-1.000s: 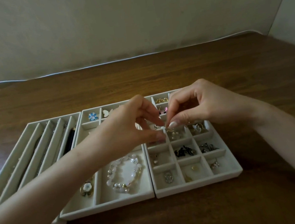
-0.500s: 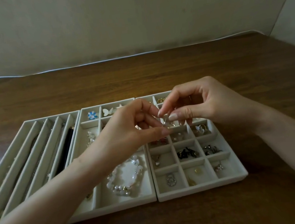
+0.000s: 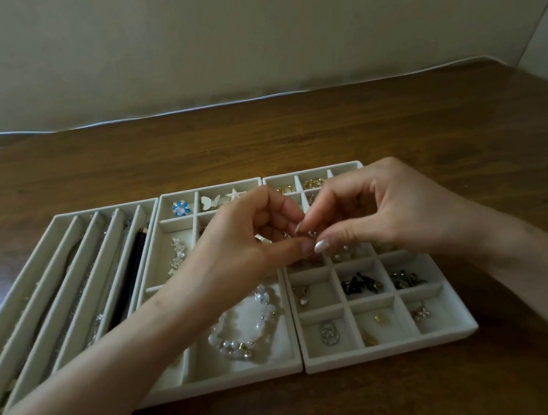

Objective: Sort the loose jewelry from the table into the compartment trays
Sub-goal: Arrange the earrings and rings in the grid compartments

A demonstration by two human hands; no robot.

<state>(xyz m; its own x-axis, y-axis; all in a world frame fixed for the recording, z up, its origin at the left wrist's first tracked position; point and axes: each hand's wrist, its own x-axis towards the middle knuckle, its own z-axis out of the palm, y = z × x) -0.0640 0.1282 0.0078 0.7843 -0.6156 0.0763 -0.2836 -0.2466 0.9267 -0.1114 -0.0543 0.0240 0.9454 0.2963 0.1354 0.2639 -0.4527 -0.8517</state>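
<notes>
Three pale compartment trays lie side by side on the wooden table: a long-slot tray [image 3: 66, 267], a middle tray [image 3: 218, 379] and a small-grid tray [image 3: 447, 334]. My left hand [image 3: 245, 241] and my right hand [image 3: 377, 215] meet fingertip to fingertip above the seam between the middle and grid trays. Between the pinched thumbs and forefingers sits a tiny silvery jewelry piece [image 3: 311, 235], mostly hidden by the fingers. A white bead bracelet [image 3: 246, 328] rests in the middle tray below my left wrist.
Grid cells hold small earrings, among them dark ones [image 3: 359, 284] and a silver ring pair [image 3: 329, 333]. A blue flower [image 3: 180, 207], a butterfly [image 3: 210, 202] and a star charm sit in the middle tray's far cells. A dark strap [image 3: 129, 276] lies in one long slot.
Both hands stay joined over the trays, pinching the small piece; they shifted slightly, and the view moved a little.
</notes>
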